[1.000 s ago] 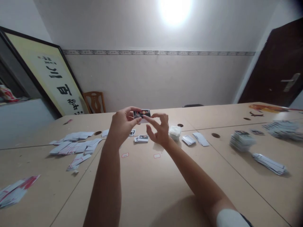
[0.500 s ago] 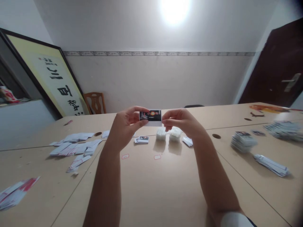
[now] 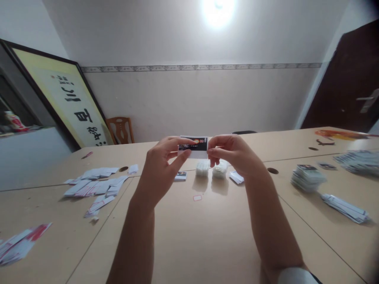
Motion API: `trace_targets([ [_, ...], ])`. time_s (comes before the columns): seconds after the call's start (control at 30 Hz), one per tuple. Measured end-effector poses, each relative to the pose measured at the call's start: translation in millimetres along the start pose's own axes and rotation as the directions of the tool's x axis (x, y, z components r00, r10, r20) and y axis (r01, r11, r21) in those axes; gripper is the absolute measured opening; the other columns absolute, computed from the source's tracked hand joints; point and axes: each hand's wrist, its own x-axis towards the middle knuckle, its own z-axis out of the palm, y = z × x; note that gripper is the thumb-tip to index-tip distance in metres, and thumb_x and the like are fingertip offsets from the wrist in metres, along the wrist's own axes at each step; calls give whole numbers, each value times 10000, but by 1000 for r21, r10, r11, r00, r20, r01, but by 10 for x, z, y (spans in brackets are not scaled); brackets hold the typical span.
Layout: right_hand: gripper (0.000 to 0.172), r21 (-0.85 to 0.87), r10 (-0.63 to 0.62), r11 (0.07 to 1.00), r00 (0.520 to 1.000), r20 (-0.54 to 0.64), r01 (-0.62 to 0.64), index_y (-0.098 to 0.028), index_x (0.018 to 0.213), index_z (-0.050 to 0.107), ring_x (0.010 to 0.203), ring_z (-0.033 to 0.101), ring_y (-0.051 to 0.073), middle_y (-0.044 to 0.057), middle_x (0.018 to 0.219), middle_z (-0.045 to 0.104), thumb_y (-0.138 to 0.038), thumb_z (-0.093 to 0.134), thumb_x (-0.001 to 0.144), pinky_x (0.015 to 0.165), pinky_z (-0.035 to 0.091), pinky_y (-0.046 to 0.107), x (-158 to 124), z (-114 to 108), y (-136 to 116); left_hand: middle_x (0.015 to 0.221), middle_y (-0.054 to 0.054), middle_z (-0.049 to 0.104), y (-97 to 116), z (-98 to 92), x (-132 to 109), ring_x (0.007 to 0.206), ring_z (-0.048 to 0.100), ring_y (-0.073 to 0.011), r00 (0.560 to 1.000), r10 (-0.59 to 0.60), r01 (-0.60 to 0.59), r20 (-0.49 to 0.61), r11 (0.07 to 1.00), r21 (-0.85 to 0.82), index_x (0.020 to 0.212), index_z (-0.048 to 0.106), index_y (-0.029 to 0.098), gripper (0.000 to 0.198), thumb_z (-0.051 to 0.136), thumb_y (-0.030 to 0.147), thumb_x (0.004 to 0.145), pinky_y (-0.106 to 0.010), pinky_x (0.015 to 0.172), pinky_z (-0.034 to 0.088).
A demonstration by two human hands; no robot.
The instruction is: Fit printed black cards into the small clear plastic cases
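A small black card (image 3: 195, 145) with a red and orange picture and a white lower edge is held up over the table. My left hand (image 3: 161, 167) pinches its left end between thumb and fingers. My right hand (image 3: 232, 154) pinches its right end, fingers curled. Behind and below the card, two small clear stacks (image 3: 211, 169) stand on the table. A little pile of dark-faced cards (image 3: 180, 176) lies just left of them, and a few white cards (image 3: 237, 177) lie to their right.
The tan table (image 3: 189, 236) carries scattered white cards (image 3: 94, 185) at left, more red and white ones (image 3: 20, 242) near the left edge, and card stacks (image 3: 308, 178) with a fanned row (image 3: 345, 207) at right. A wooden chair (image 3: 120, 130), a framed panel (image 3: 63, 102) and a dark door (image 3: 348, 86) stand behind.
My right hand came up from above the table to grip the card's right end. Both hands now hold the card a little higher and further right.
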Motion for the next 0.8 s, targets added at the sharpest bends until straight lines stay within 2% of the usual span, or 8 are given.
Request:
trace_targets([
  [0.1, 71, 15, -54, 998, 998, -23, 54, -192, 713, 673, 560, 588, 92, -30, 614, 625, -180, 687, 783, 569, 494, 251, -30, 21, -24, 1288, -77, 630, 46, 80, -38, 1163, 614, -258, 988, 104, -74, -117, 968, 239, 1053, 776, 308, 195, 682, 301, 882, -430, 951, 556],
  [0.2, 63, 18, -103, 994, 994, -31, 104, -204, 730, 676, 606, 607, 113, -25, 634, 628, -180, 686, 787, 588, 508, 269, -60, 31, -36, 1148, -74, 676, 117, 154, -76, 994, 662, -234, 964, 177, -85, -198, 911, 402, 998, 789, 285, 161, 694, 270, 868, -433, 933, 554],
  [0.3, 61, 12, -138, 990, 990, -34, 138, -208, 736, 685, 642, 611, 120, -17, 677, 638, -167, 692, 781, 596, 507, 275, -85, 37, -49, 995, -33, 728, 206, 196, -114, 862, 678, -200, 969, 175, -98, -176, 920, 379, 985, 775, 280, 155, 670, 235, 880, -367, 821, 586],
  [0.43, 62, 19, -173, 985, 985, -21, 173, -220, 738, 692, 726, 618, 134, 1, 761, 660, -175, 698, 780, 646, 528, 293, -103, 56, -69, 988, -2, 767, 295, 207, -145, 805, 699, -186, 977, 154, -109, -148, 956, 273, 965, 761, 282, 147, 647, 223, 895, -337, 739, 589],
  [0.53, 60, 33, -172, 985, 985, -15, 172, -222, 738, 696, 757, 620, 139, 7, 789, 665, -187, 699, 787, 667, 539, 298, -103, 79, -75, 912, 18, 777, 308, 202, -150, 770, 707, -179, 977, 149, -109, -150, 962, 249, 941, 766, 283, 132, 662, 223, 884, -321, 728, 587],
  [0.7, 41, 75, -141, 987, 989, -45, 144, -210, 750, 711, 699, 622, 127, 3, 748, 656, -182, 720, 779, 587, 530, 270, -94, 107, -59, 894, 38, 781, 281, 199, -149, 758, 709, -168, 975, 163, -117, -152, 955, 271, 943, 764, 285, 139, 658, 215, 888, -310, 737, 585],
  [0.8, 27, 45, -130, 990, 989, -68, 133, -207, 757, 717, 695, 636, 131, 3, 735, 658, -197, 728, 780, 575, 537, 266, -100, 111, -58, 884, 47, 780, 278, 198, -153, 750, 706, -165, 977, 159, -113, -142, 951, 289, 935, 761, 293, 141, 647, 218, 898, -310, 742, 583],
])
